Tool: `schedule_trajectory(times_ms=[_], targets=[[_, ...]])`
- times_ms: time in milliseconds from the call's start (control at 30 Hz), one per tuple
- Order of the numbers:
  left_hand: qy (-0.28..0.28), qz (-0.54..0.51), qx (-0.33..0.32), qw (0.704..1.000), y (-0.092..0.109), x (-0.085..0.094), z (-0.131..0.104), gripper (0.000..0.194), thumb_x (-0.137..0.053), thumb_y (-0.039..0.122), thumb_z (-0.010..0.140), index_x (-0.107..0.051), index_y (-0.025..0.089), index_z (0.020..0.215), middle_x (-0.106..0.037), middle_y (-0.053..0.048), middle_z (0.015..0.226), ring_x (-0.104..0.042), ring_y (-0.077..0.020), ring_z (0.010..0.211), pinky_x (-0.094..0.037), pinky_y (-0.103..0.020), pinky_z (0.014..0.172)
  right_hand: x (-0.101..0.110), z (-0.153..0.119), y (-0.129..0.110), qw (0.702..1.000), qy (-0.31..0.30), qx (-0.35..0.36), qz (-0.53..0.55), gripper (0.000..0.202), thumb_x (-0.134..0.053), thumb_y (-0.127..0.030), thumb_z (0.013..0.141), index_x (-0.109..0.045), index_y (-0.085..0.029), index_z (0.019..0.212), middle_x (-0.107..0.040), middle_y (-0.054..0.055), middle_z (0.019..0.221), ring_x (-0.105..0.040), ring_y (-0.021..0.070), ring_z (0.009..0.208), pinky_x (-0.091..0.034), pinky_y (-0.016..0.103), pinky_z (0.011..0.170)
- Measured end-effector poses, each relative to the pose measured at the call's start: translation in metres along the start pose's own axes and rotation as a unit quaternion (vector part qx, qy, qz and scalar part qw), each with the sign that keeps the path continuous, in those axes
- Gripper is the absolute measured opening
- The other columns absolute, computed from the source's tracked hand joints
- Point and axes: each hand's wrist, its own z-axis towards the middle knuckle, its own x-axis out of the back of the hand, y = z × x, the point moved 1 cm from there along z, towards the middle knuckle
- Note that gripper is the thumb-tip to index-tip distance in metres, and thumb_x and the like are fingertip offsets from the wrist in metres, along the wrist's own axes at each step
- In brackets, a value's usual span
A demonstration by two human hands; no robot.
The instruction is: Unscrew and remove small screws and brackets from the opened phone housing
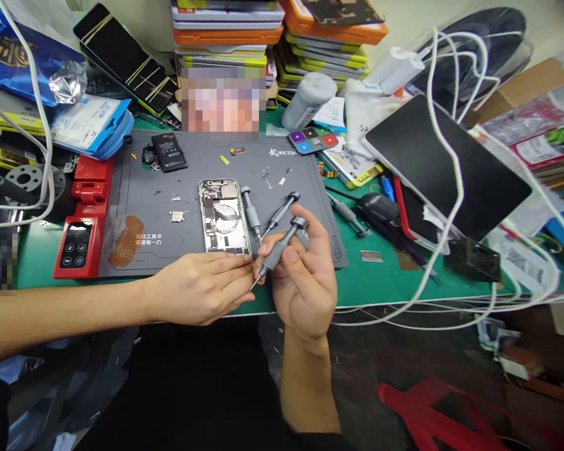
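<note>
My right hand grips a driver; my left hand covers the phone's near end, grip unclear. The mat seemingly reads "WKTO".

Seems to read "WKTO" at the grey mat's upper right, with white Chinese characters, including "工具", at lower left. Shows a power sign on the red device's dark panel. Too small to read on boxes and packets.
</note>
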Motion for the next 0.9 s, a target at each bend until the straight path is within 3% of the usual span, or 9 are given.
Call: schedule_trajectory(times_ms=[533,900], targets=[[0.002,0.005,-0.004,1.0,-0.0001,0.0001,0.0001,0.033,-0.047,0.026,0.112,-0.075,0.009,0.114,-0.083,-0.008,0.115,-0.078,-0.0183,0.116,-0.061,-0.029,0.109,0.0031,0.0009,0.0047,0.993,-0.031,0.066,-0.095,0.049,-0.046,-0.024,0.106,-0.044,-0.031,0.154,-0.074,0.002,0.094,-0.077,0.0216,0.081,-0.067,0.044,0.082],[0.004,0.012,-0.004,1.0,-0.0001,-0.0003,0.0008,0.034,-0.046,0.025,0.112,-0.076,0.009,0.114,-0.083,-0.007,0.116,-0.078,-0.0174,0.113,-0.062,-0.029,0.107,0.0033,0.0011,0.0043,0.997,0.006,0.039,-0.065,0.046,-0.051,-0.031,0.106,-0.047,-0.034,0.151,-0.07,0.001,0.091,-0.076,0.0208,0.078,-0.068,0.039,0.068]])
